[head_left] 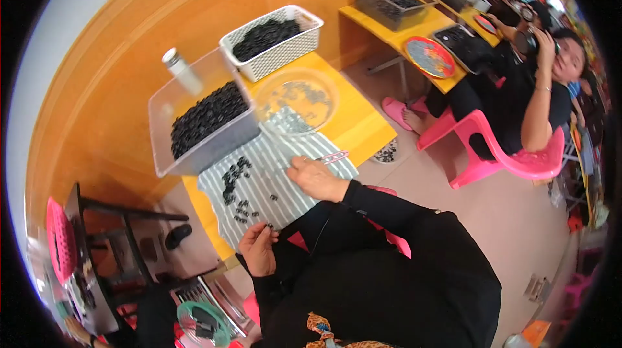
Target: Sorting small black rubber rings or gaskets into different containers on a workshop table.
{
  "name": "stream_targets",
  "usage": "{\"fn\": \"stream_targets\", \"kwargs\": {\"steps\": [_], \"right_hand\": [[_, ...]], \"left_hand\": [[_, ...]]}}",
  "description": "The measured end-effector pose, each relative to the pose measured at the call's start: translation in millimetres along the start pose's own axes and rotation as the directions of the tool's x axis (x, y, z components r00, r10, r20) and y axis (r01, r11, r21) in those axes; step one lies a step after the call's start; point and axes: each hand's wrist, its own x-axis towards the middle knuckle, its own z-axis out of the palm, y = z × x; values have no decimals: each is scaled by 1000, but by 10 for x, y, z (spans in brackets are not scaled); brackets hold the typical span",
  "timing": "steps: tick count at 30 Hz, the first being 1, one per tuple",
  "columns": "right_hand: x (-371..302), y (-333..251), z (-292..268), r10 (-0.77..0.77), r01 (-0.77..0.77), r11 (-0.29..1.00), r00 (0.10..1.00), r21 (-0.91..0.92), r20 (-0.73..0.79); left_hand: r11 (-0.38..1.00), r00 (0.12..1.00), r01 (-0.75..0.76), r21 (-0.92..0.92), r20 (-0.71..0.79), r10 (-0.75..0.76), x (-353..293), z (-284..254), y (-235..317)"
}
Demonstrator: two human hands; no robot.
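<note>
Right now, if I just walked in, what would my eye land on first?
Probably the clear plastic bin heaped with small black pieces, on the left of the yellow table. Next, perhaps, the bright pink chair to the right, where another person sits. Then the striped cloth at the table's near side, scattered with black pieces, the right hand over it holding a pink-handled tool.

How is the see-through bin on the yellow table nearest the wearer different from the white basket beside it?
The see-through bin has smooth, clear walls; the white basket has opaque walls dotted with holes. The bin stands nearer the wearer, toward the left, while the basket sits farther back. The bin looks larger here, the basket smaller, though nearness may exaggerate that. Both hold heaps of small black pieces.
</note>
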Motion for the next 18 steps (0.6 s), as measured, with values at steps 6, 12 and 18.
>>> {"fn": "stream_targets", "kwargs": {"steps": [6,12,18], "right_hand": [[-9,37,42,-11,11,1000,1000,13,17],[97,-47,3,-76,73,994,997,78,25],[58,-74,19,-129,125,984,991,126,26]], "left_hand": [[1000,999,18,10,51,-19,-1,122,5],[1000,1000,-12,7,-10,12,-84,97,99],[999,999,-25,22,21,24,19,244,135]]}}
